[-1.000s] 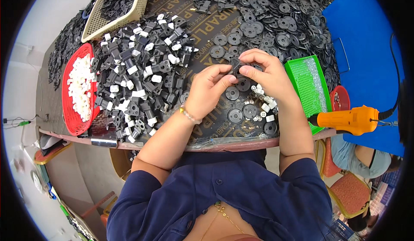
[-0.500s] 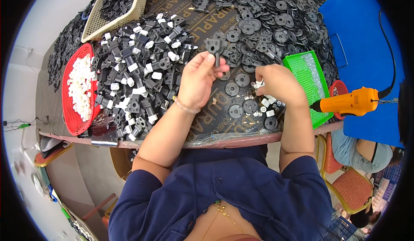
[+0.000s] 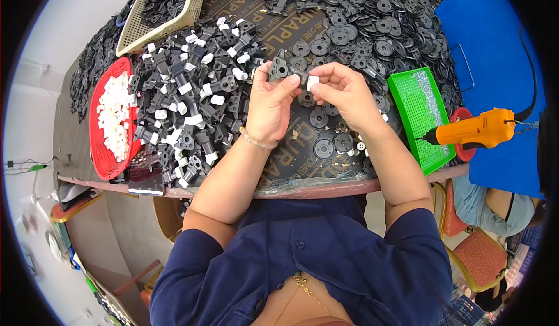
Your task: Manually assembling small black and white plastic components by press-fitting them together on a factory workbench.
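My left hand (image 3: 272, 106) is closed on a black plastic bracket (image 3: 280, 69), its flat end with holes toward the far left and its stem toward the right. Between thumb and fingers of my right hand (image 3: 348, 96) is a small white plastic cap (image 3: 312, 82). The cap is at the end of the bracket's stem; whether it is seated there I cannot tell. Below my hands lie several black discs (image 3: 324, 149) and a few small white round pieces (image 3: 361, 146). Left of my left hand is a heap of black brackets with white caps (image 3: 186, 87).
A red basket (image 3: 94, 134) of white caps stands at the left, a beige basket (image 3: 156, 33) of black parts behind. At the right are a green tray (image 3: 414, 116) with small metal pieces, an orange power screwdriver (image 3: 474, 132) and a blue panel (image 3: 489, 40). Black discs (image 3: 396, 29) cover the far right.
My right hand has lifted from the small pieces near the table edge, bringing a white cap up to the bracket. My left hand has turned the bracket so its stem points right.
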Available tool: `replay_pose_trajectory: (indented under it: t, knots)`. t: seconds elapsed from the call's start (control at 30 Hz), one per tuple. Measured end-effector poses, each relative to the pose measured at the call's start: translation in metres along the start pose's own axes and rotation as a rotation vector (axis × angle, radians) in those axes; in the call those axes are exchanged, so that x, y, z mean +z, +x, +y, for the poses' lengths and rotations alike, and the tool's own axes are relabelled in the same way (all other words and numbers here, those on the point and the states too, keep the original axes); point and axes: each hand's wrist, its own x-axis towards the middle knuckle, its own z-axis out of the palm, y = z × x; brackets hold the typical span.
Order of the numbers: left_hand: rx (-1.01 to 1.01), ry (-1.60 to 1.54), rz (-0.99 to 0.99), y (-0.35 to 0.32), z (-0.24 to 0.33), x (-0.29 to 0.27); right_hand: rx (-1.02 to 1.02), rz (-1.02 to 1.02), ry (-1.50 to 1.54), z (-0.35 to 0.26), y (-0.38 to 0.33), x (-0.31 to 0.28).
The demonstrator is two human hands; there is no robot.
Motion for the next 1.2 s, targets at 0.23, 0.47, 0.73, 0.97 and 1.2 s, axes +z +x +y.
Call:
replay_pose_trajectory:
  t: [0.23,0.47,0.73,0.97,1.2]
  knots:
    - [0.142,0.167,-0.029,-0.003,-0.005,0.005,0.02,0.035,0.078,0.012,0.002,-0.001]
    - [0.042,0.174,-0.14,-0.003,0.006,0.003,-0.128,-0.023,-0.065,0.012,0.003,-0.007]
    - [-0.299,-0.375,-0.232,-0.009,-0.001,0.007,-0.224,-0.18,-0.322,-0.029,0.017,0.029]
    - [-0.301,-0.328,-0.056,-0.001,-0.016,-0.007,-0.584,-0.189,-0.842,-0.037,0.1,0.128]
    - [-0.356,-0.327,0.085,0.002,-0.012,-0.005,-0.557,-0.474,-1.06,0.001,0.162,0.161]
